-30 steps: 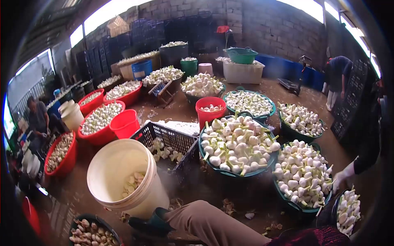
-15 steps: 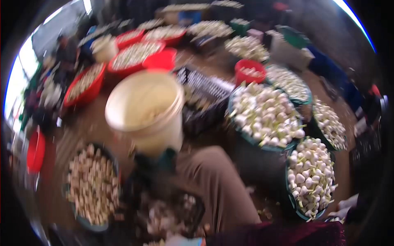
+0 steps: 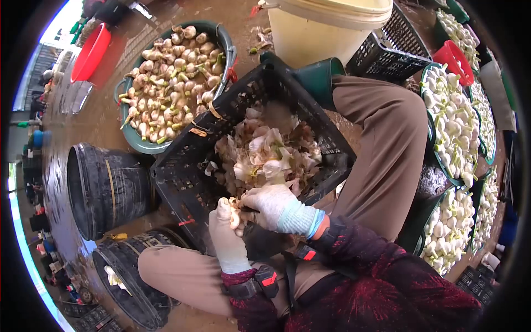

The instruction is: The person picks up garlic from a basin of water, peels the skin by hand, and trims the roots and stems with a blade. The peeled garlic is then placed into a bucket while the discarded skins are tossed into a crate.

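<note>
Both of my hands wear pale gloves and meet over the near edge of a black plastic crate [image 3: 185, 166]. My left hand [image 3: 228, 232] is closed round a garlic bulb [image 3: 235, 217]. Against the bulb's right side, my right hand [image 3: 276, 207] has its fingers bent and pressed; whether a tool is in it cannot be made out. Below them, loose garlic skins [image 3: 268, 152] fill much of the crate. Beyond the crate to the upper left, a green tub [image 3: 141, 145] holds unpeeled garlic with brownish skins.
Black buckets [image 3: 130, 185] stand left of the crate. A cream bucket [image 3: 326, 36] is at its far side, beside another black crate [image 3: 387, 55]. Tubs of white garlic [image 3: 453, 119] line the right. A red basin [image 3: 91, 52] lies upper left.
The view has swung down and to the left from the wider room. Both hands now show over the crate; earlier one gloved hand was partly visible, blurred at the bottom edge.
</note>
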